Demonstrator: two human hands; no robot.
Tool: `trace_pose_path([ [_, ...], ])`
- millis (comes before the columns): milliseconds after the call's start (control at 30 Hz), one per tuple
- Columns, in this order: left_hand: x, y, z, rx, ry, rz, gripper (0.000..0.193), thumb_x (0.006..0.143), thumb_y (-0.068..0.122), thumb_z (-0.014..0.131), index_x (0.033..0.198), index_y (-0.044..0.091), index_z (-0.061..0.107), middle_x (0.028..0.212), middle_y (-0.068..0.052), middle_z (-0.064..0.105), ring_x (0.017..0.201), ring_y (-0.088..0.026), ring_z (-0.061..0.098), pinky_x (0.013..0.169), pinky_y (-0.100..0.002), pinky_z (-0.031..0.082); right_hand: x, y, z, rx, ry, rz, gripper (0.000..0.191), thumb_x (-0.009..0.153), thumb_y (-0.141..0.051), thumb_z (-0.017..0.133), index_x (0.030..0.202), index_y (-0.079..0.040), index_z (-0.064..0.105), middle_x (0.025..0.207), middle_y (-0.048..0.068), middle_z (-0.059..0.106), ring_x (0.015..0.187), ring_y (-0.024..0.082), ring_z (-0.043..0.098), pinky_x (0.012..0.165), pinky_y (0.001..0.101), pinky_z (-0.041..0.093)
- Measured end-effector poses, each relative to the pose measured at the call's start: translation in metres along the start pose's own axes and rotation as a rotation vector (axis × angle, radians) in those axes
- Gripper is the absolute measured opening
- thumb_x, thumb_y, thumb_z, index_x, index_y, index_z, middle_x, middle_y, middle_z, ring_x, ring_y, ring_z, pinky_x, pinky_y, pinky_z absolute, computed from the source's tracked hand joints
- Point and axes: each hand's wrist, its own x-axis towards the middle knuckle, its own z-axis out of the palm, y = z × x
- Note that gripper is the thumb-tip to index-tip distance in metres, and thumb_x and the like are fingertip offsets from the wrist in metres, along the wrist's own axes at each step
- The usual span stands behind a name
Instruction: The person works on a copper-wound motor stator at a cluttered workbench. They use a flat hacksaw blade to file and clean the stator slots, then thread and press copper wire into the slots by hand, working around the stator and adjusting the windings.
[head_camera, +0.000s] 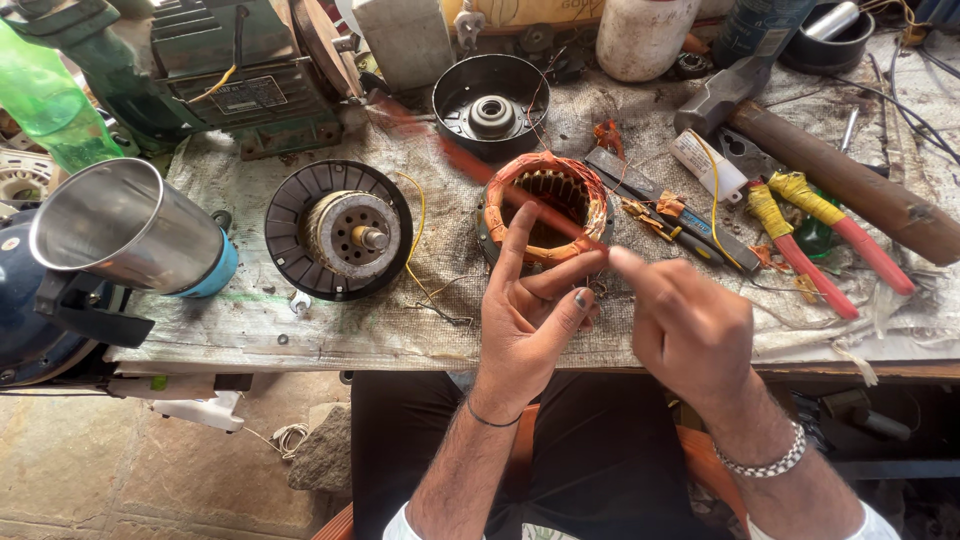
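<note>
One copper-wound stator (547, 210) lies mid-worktop (330, 330), with one rotor (340, 233) to its left, one black end cap (491, 106) behind, and two red-handled pliers (820, 235) to the right. The left hand (530, 320) has fingers spread, the thumb meeting thin wire (597, 290) (blurred); the right hand (690, 330) pinches there, just before the stator.

Two hands, left (525, 310) and right (685, 325), are working at six o'clock. One copper-wound stator (547, 208) is lying at centre, one rotor (340, 232) at nine o'clock, one end cover (491, 104) at twelve, one hammer (820, 160) and one pair of red pliers (820, 240) at two, one steel cup (125, 228) at nine.
</note>
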Motion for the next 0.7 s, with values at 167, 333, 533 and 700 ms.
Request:
trace_pose_path([
  [167,-0.0007,-0.0011,0.0002,0.007,0.018,-0.013,0.09,0.1,-0.003,0.058,0.168,0.002,-0.001,0.132,-0.026,0.067,0.108,-0.013,0.07,0.084,-0.027,0.06,-0.0011,0.0009,-0.0002,0.017,-0.004,-0.006,0.051,0.088,0.014,0.064,0.135,-0.006,0.063,0.086,0.009,0.067,0.063,0.019,0.063,0.055,0.0347,0.052],
  [333,-0.0015,-0.0002,-0.0003,0.016,0.001,-0.008,0.09,0.103,-0.003,0.059,0.171,0.003,0.0,0.132,-0.027,0.068,0.101,-0.012,0.069,0.083,-0.027,0.06,-0.002,-0.0003,-0.0004,-0.013,0.015,0.045,0.051,0.092,0.014,0.063,0.139,-0.007,0.061,0.091,0.01,0.067,0.069,0.02,0.065,0.059,0.0356,0.052],
  [533,0.0,-0.0001,0.0007,0.021,0.032,-0.029,0.091,0.099,-0.004,0.059,0.169,0.004,0.001,0.129,-0.026,0.068,0.109,-0.013,0.071,0.087,-0.029,0.062,0.0001,-0.0012,0.0018,-0.033,-0.024,0.014,0.051,0.089,0.013,0.065,0.135,-0.009,0.063,0.088,0.009,0.068,0.066,0.02,0.065,0.057,0.0359,0.053],
  [700,-0.0006,-0.0002,-0.0005,-0.014,0.023,-0.02,0.091,0.101,-0.004,0.06,0.17,0.003,0.001,0.129,-0.027,0.068,0.099,-0.013,0.071,0.084,-0.028,0.061,0.0001,-0.0021,0.0,-0.016,-0.019,-0.028,0.05,0.089,0.014,0.067,0.134,-0.008,0.063,0.087,0.009,0.066,0.066,0.021,0.064,0.056,0.0367,0.051],
])
